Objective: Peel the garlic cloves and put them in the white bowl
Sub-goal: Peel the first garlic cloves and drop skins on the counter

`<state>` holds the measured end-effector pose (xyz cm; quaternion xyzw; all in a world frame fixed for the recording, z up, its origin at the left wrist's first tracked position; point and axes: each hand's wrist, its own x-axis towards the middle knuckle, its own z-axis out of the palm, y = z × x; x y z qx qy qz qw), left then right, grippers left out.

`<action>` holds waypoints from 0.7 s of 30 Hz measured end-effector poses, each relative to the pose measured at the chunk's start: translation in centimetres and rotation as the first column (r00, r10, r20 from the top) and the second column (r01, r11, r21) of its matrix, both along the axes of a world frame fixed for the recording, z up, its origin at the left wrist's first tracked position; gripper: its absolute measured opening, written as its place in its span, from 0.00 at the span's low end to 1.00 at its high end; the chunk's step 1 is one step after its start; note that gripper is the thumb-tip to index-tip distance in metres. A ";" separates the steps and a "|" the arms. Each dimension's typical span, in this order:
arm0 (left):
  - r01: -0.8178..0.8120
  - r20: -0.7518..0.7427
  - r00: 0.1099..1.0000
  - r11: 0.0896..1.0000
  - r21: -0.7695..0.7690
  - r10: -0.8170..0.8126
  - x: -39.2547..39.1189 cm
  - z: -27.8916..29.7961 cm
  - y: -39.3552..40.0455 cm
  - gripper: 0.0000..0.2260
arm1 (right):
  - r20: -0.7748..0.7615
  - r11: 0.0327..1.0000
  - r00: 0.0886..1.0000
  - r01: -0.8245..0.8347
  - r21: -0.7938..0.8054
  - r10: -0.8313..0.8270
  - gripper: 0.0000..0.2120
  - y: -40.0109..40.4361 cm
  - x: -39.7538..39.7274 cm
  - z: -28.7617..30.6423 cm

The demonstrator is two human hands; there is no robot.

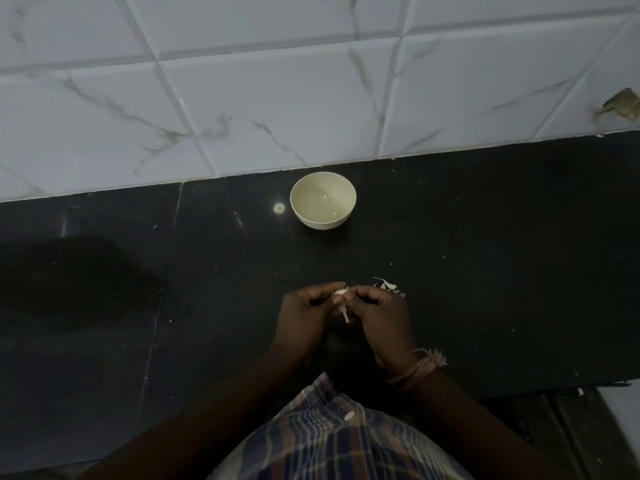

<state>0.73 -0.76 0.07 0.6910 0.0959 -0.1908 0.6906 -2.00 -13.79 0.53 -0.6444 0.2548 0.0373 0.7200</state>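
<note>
Between the curled fingers of the left hand [304, 308] and the right hand [375, 311], we see only a pale sliver of the garlic clove [341, 292]; most of it is hidden, and we cannot tell how much skin remains on it. A thin white strip [345, 315] hangs between the palms, too small for us to say whether it is skin or stalk. The right hand hides part of the scattered peels [388, 286] behind it. A brownish object [621, 105] on the wall tiles is cut off by the right edge, and we cannot identify it. Both forearms and the plaid shirt [332, 441] run off the bottom edge.
</note>
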 end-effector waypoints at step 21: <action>-0.109 -0.263 0.964 0.959 -0.263 0.038 1.1 -1.1 -0.5 0.09 | -0.183 0.999 0.982 -0.043 0.014 0.045 0.13 -0.3 1.1 -1.3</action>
